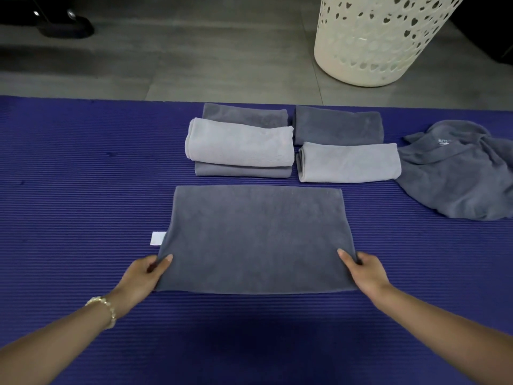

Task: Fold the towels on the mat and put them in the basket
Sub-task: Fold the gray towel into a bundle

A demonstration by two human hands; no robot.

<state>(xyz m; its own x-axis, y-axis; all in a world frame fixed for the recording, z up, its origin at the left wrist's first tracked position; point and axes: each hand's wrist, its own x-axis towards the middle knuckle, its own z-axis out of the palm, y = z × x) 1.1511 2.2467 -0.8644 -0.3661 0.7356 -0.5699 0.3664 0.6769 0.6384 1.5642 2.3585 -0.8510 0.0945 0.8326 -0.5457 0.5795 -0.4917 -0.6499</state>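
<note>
Both hands [144,276] [366,275] outstretched, pinching grey towel [256,237]

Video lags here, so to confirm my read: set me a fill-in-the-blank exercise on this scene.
The left hand and right hand each pinch the flat dark grey towel, whose white label sticks out at its ____ edge.
The white plastic basket with heart-shaped holes stands on the grey ____, beyond the ribbed purple mat.
The crumpled dark grey towel lies on the mat's ____ side.
Missing: left; floor; right.
</note>
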